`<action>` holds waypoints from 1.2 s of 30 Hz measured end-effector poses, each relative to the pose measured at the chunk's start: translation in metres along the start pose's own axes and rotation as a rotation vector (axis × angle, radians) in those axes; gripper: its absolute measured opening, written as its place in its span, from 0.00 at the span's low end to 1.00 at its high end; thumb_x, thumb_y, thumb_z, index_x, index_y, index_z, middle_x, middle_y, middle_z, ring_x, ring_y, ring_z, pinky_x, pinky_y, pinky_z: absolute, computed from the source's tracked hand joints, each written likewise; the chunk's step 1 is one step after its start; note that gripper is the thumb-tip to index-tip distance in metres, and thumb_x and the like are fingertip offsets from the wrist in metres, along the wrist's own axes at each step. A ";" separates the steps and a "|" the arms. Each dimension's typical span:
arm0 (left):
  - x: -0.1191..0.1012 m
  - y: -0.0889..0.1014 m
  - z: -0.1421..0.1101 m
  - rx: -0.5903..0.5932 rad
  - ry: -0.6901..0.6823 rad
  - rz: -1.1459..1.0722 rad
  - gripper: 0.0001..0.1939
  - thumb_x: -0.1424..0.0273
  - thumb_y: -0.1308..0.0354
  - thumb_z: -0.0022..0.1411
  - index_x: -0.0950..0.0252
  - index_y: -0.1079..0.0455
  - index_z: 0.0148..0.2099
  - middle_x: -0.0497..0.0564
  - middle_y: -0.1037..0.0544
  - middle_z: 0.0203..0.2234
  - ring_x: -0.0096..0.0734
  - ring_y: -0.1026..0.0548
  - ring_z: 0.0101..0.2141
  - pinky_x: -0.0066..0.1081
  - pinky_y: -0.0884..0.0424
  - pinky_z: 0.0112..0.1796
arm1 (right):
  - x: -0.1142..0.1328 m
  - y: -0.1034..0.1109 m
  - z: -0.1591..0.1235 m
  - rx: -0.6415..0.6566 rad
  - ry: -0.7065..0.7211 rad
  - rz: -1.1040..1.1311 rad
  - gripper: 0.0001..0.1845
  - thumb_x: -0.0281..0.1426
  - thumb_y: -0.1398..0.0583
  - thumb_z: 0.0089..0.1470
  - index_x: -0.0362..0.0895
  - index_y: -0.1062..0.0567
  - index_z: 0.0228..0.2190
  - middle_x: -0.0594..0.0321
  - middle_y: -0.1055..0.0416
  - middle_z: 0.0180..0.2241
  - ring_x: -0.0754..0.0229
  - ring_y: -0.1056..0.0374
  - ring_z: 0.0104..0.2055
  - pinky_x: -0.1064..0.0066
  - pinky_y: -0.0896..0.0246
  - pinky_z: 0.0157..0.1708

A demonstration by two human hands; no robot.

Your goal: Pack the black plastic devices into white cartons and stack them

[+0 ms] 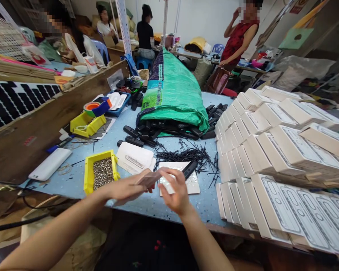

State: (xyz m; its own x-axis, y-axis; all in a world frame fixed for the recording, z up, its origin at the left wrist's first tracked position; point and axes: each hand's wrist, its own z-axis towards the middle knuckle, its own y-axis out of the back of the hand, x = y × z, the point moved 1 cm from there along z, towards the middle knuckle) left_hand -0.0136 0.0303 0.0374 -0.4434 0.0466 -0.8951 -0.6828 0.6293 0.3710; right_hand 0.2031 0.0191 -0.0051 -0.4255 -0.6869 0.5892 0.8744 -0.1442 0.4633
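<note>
My left hand point(130, 188) is closed on a thin, flat, pale piece point(149, 178), blurred by motion; its kind does not show. At the right end of that piece is my right hand point(176, 192), its index fingertip near the edge and its thumb and fingers apart. Beneath my hands a white box or card point(192, 187) with shiny film lies on the table, and a black oblong plastic part point(189, 169) rests on its far corner. A printed white paper piece point(135, 156) lies beyond my left hand, beside a yellow bin point(87, 175) of small metal parts point(103, 173).
Stacked white boxes point(271, 150) line the right side. A green sack point(175, 90) spills black plastic parts point(169, 128) behind a heap of thin black pieces point(183, 154). At left are a white phone-like object point(50, 164), another yellow bin point(94, 127) and tape point(92, 106). Several people sit or stand beyond.
</note>
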 end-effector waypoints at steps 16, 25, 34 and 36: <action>0.038 -0.056 -0.013 -0.039 0.019 -0.556 0.46 0.59 0.30 0.43 0.59 0.43 0.63 0.56 0.25 0.46 0.45 0.27 0.47 0.42 0.33 0.49 | 0.014 -0.022 -0.011 0.227 0.035 0.020 0.07 0.36 0.38 0.55 0.45 0.25 0.34 0.58 0.31 0.42 0.57 0.40 0.49 0.63 0.43 0.51; 0.034 -0.049 -0.022 -0.214 -0.065 0.281 0.32 0.60 0.41 0.59 0.58 0.47 0.63 0.56 0.25 0.43 0.39 0.24 0.39 0.35 0.30 0.40 | 0.004 -0.009 -0.028 0.149 -0.367 0.487 0.16 0.45 0.39 0.54 0.45 0.26 0.28 0.60 0.34 0.37 0.60 0.38 0.42 0.66 0.42 0.46; 0.017 -0.084 0.005 -0.380 0.043 0.085 0.49 0.65 0.37 0.52 0.63 0.65 0.66 0.62 0.32 0.52 0.42 0.26 0.46 0.39 0.29 0.45 | 0.004 -0.021 -0.031 0.203 -0.495 0.743 0.28 0.54 0.42 0.52 0.47 0.23 0.45 0.56 0.29 0.49 0.53 0.34 0.53 0.61 0.38 0.53; 0.013 -0.084 0.011 -0.362 0.100 0.007 0.53 0.67 0.38 0.52 0.64 0.72 0.68 0.58 0.28 0.46 0.40 0.24 0.41 0.39 0.29 0.43 | 0.009 -0.019 -0.028 0.229 -0.554 0.707 0.23 0.48 0.43 0.56 0.48 0.23 0.46 0.57 0.26 0.46 0.54 0.31 0.50 0.61 0.35 0.51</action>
State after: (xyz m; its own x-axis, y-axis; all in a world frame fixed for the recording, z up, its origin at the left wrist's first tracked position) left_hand 0.0444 -0.0139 -0.0080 -0.4912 -0.0373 -0.8702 -0.8327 0.3130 0.4567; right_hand 0.1892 -0.0046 -0.0276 0.0868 -0.1144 0.9896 0.9309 0.3631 -0.0397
